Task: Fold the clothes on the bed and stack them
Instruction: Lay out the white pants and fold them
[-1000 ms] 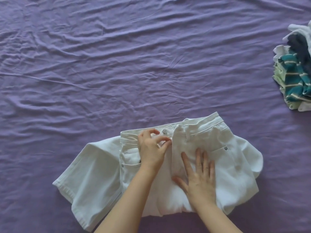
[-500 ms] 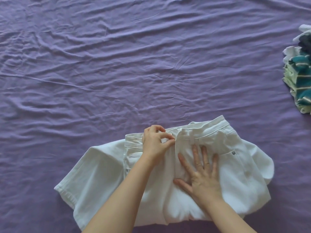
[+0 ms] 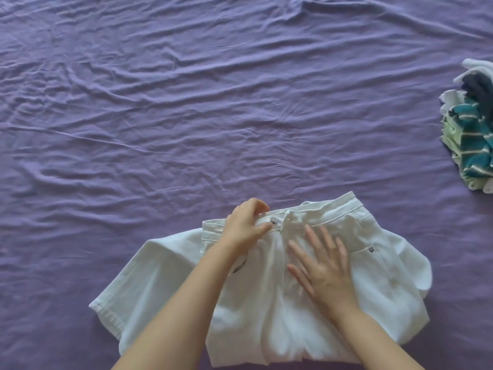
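Observation:
White jeans (image 3: 381, 284) lie partly folded on the purple bed sheet (image 3: 186, 116), near the bottom middle of the view, waistband facing away from me. My left hand (image 3: 246, 225) pinches the waistband beside the metal button. Flat on the front of the jeans, just right of the fly, my right hand (image 3: 322, 265) presses down with fingers spread. A folded trouser leg sticks out to the left under my left forearm.
A stack of folded clothes (image 3: 472, 132) sits at the right edge of the bed, with teal striped, pale green, navy and white pieces. The wrinkled sheet stretches wide above and to the left of the jeans.
My left hand has shifted up onto the waistband edge and grips it by the button. My right hand stays flat on the jeans, fingers spread a bit wider.

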A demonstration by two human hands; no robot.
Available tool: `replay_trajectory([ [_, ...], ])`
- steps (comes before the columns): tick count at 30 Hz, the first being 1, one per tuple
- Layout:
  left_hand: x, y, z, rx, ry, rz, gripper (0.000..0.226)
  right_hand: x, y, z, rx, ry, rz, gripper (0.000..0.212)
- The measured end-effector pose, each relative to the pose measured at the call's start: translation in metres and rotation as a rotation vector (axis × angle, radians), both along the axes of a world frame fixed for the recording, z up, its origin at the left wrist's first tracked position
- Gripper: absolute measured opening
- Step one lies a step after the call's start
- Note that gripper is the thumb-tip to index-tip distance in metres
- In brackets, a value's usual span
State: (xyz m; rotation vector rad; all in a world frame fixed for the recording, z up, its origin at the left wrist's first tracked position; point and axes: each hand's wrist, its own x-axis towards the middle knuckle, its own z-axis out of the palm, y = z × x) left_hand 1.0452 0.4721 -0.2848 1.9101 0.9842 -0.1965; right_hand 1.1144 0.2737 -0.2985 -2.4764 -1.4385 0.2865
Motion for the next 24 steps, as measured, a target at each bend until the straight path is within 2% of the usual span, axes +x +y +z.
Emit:
replay_trajectory([
  [3,0.002,0.005,0.005,0.153,0.186,-0.149,0.026,0.029,0.039,0.004,0.114,-0.023,0.025,0.039],
  [4,0.003,0.006,0.005,0.183,0.226,-0.175,0.025,0.037,0.05,0.001,0.118,-0.005,0.048,0.041],
  [6,0.007,0.007,0.006,0.121,0.237,-0.147,0.019,0.051,0.067,-0.004,0.102,0.062,0.093,0.047],
  [8,0.011,0.006,0.007,0.056,0.238,-0.121,0.013,0.058,0.072,-0.007,0.121,0.064,0.115,0.021],
  [9,0.012,0.006,0.008,0.019,0.233,-0.106,0.012,0.059,0.074,-0.004,0.131,0.075,0.105,0.019],
  [11,0.015,0.008,0.01,-0.068,0.222,-0.076,0.018,0.06,0.074,-0.002,0.151,0.128,0.108,0.025],
  [15,0.015,0.009,0.016,-0.152,0.254,-0.119,0.038,0.06,0.073,-0.005,0.21,0.212,0.104,0.015],
  [24,0.019,0.0,0.035,-0.36,0.105,0.149,0.036,0.06,0.069,0.021,0.35,0.3,0.182,0.01],
])
